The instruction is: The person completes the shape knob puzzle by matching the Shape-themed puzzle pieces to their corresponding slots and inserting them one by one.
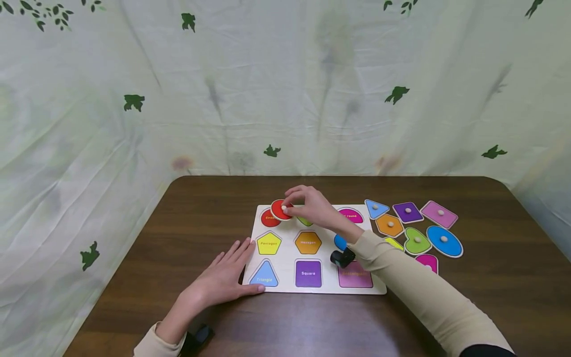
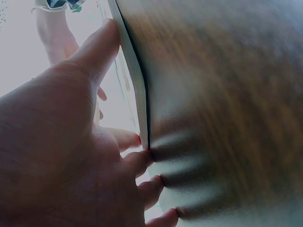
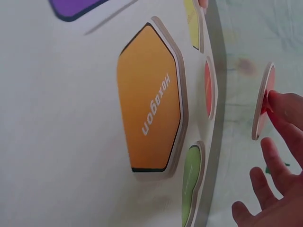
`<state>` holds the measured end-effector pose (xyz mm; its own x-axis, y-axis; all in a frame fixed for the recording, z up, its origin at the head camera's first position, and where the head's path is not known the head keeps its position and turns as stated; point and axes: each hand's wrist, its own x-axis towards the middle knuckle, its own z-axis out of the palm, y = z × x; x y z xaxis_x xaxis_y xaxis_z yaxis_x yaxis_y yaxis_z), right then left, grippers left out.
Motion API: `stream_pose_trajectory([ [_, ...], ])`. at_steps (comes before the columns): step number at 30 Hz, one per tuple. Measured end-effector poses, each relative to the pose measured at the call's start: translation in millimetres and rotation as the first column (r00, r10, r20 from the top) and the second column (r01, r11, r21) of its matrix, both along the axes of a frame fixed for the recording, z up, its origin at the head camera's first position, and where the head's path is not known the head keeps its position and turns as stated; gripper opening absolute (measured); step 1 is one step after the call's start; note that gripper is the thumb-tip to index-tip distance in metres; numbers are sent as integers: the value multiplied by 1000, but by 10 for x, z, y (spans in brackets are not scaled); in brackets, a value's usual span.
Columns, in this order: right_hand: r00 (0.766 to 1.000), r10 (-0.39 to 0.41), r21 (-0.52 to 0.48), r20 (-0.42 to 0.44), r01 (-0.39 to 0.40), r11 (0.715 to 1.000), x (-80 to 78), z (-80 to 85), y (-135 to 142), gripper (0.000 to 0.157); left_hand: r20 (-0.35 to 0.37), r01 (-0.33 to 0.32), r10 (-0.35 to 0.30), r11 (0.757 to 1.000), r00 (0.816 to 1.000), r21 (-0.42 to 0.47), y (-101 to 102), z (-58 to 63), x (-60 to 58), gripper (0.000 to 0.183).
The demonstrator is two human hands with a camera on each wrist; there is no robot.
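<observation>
My right hand (image 1: 312,207) pinches a red circle puzzle piece (image 1: 278,209) by its small knob. The right wrist view has this piece (image 3: 262,104) edge-on, raised off the white puzzle board (image 1: 285,263). From the head view it partly covers the red circle recess (image 1: 268,218) at the board's far left corner. My left hand (image 1: 225,275) rests at the board's left edge, fingers straight and spread, thumb on the near corner. Pentagon (image 1: 269,244), hexagon (image 1: 308,243), triangle (image 1: 264,275) and square (image 1: 308,274) recesses show, while the right forearm hides part of the right column.
Several knobbed pieces lie right of the board on the brown table (image 1: 214,208), among them a blue triangle (image 1: 373,208), an orange hexagon (image 1: 387,225), a green heart (image 1: 414,243) and a blue oval (image 1: 449,243). A pale curtain (image 1: 285,89) hangs behind the table.
</observation>
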<state>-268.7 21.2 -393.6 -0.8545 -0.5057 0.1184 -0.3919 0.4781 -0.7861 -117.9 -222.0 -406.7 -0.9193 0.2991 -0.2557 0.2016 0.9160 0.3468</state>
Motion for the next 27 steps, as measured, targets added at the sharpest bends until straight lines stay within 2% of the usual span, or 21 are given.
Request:
stream_pose_trajectory([
  [19, 1000, 5, 56, 11, -6, 998, -136, -72, -225, 10, -8, 5, -5, 1000, 1000, 10, 2, 10, 16, 111],
  [27, 1000, 1, 135, -7, 0, 991, -198, -145, -333, 5, -6, 5, -5, 1000, 1000, 2, 0, 12, 15, 111],
])
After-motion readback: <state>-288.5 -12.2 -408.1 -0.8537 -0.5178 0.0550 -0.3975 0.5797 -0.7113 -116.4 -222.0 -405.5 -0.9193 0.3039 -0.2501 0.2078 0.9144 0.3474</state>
